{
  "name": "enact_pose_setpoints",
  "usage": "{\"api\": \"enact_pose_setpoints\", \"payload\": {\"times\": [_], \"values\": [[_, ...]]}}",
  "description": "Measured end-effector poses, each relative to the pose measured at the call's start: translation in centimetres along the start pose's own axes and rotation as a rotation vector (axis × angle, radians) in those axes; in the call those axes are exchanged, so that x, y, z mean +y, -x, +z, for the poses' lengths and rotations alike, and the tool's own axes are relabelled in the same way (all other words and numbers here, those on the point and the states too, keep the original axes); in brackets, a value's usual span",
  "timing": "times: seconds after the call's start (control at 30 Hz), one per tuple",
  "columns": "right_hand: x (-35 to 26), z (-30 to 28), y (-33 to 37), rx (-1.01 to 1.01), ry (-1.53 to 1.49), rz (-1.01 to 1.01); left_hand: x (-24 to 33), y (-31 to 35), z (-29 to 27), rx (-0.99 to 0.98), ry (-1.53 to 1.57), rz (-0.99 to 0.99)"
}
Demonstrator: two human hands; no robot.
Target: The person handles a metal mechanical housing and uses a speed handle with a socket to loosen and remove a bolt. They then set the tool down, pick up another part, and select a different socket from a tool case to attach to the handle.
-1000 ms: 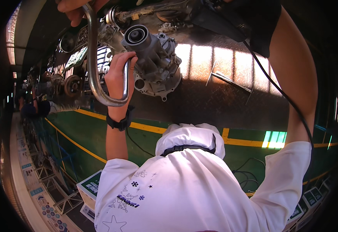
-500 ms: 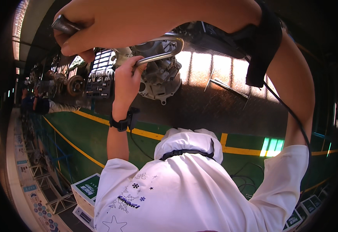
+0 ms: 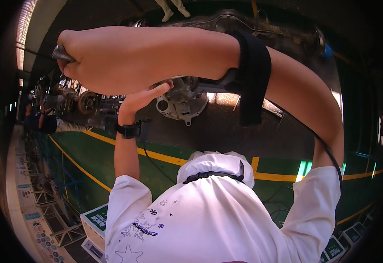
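My right hand [image 3: 72,55] is closed round the grey grip of a bent metal speed brace [image 3: 61,53] at the far left, its forearm stretched across the upper view. Just below that forearm is my left hand [image 3: 139,99], thumb pointing right and fingertips closed at the brace's bend. The forearm hides most of the brace and part of the left fingers. A cast-metal gearbox housing [image 3: 183,106], with a round bore and bolt lugs, lies on the dark bench beyond the left hand. Where the brace's working end sits is hidden.
Left of the housing lie a socket tray [image 3: 109,105] and a round brake disc [image 3: 87,102]. A person [image 3: 46,122] works at the far left; another's legs [image 3: 171,8] show at the top. A dark cable [image 3: 320,140] hangs along my right arm. Thin metal rods [image 3: 272,108] lie on the bench.
My right forearm has come lower in the view, now covering the brace's bend. Both hands have shifted slightly left, the left one also lower. The far side of the bench has come into view.
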State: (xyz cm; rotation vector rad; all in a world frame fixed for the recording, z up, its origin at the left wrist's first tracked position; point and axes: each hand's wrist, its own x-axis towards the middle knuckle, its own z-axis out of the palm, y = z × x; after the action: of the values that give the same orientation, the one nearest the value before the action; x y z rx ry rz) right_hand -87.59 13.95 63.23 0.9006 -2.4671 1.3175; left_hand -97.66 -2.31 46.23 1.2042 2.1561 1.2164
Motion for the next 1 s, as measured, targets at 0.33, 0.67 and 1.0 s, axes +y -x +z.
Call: {"api": "enact_pose_setpoints", "payload": {"times": [0.33, 0.67, 1.0], "values": [[-0.5, -1.5, 1.6, 0.005, -0.068, 0.012, -5.0, 0.3, 4.7, 0.601, 0.312, 0.198], [2.8, -7.4, 3.7, 0.029, -0.219, -0.029, 2.6, -3.3, 3.9, 0.567, 0.987, 0.068], [8.2, -5.6, -4.2, 0.501, -0.326, 0.005, 0.9, -2.0, 4.7, 0.643, 0.242, 0.447]]}}
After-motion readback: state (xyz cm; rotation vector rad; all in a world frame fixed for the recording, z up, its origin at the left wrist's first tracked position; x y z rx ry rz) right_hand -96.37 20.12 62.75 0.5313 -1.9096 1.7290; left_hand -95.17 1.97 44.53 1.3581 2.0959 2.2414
